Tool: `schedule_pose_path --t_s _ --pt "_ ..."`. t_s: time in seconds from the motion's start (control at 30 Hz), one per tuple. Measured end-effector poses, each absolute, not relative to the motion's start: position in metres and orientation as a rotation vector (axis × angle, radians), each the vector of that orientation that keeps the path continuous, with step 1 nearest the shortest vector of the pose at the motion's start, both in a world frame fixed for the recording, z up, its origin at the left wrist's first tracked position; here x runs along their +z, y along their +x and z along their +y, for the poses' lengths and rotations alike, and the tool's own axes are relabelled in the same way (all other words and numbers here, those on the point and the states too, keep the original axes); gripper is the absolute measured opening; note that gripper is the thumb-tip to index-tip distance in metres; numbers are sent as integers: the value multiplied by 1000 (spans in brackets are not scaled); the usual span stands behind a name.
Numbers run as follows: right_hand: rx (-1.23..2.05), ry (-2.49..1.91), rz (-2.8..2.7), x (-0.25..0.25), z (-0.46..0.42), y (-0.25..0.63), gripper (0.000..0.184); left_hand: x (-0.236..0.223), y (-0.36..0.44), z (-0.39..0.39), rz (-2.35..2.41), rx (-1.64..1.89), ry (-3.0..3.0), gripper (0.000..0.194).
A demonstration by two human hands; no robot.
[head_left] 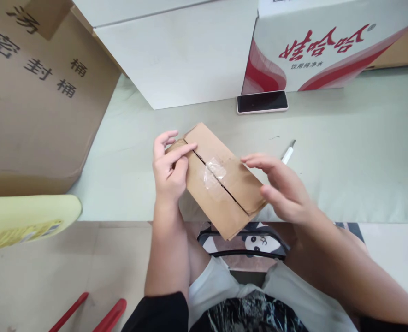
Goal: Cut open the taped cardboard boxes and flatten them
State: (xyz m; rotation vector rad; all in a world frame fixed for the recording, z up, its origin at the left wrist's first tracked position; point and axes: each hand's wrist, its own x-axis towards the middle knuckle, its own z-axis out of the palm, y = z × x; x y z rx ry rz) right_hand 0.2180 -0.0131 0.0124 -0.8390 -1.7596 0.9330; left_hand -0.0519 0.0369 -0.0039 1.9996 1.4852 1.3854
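Note:
A small brown cardboard box is tilted over the table's front edge. Clear tape crosses the dark seam between its top flaps. My left hand grips the box's left end, the index finger lying on top near the seam and the thumb at the side. My right hand is open at the box's right end, with thumb and fingers apart. Its fingertips are at the box edge; whether they press on it I cannot tell. Just beyond that hand lies a white utility knife, partly hidden by the fingers.
A phone lies on the pale green-covered table. Behind it stand a plain white box and a white-and-red printed carton. A large brown carton fills the left. A yellow object juts in at lower left.

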Motion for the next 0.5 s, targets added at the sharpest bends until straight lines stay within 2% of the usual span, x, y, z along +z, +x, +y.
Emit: schedule_pose_path --t_s 0.07,0.17,0.33,0.4,0.5 --pt "1050 -1018 -1565 3 -8 219 33 -7 -53 38 1489 1388 1969 35" --pt "1337 -1270 -1371 -6 0 219 50 -10 -56 42 1459 1442 1900 36" --pt "1668 -1527 -1453 -9 4 219 64 -7 -61 48 1503 1532 1594 36" --pt "1754 -1560 -1447 -11 4 219 69 -2 -62 49 1569 1546 1471 36" --pt "1777 -1379 -1381 -11 3 221 76 2 -61 47 1634 1620 1260 38"
